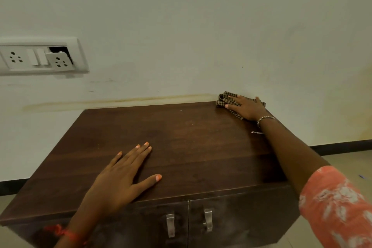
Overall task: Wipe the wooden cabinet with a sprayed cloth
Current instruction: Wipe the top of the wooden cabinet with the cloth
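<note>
Pale stained wall behind dark brown wooden cabinet [181,147]. Right hand [246,106] is pressing flat, fingers spread, on crumpled brown checked cloth [225,98] at far corner. Left hand [122,179] is resting open, empty, bracing nearer. Cloth looks soft, light; palm pressure should suit it.

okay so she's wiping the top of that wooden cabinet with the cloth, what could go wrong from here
1. The right hand presses the checked cloth into the cabinet's far right corner, against the wall; the damp cloth might smear it.
2. The left hand lies flat on the top, so that patch could be missed.
3. The wall socket panel has a loose module; damp fingers there would be risky.
</note>
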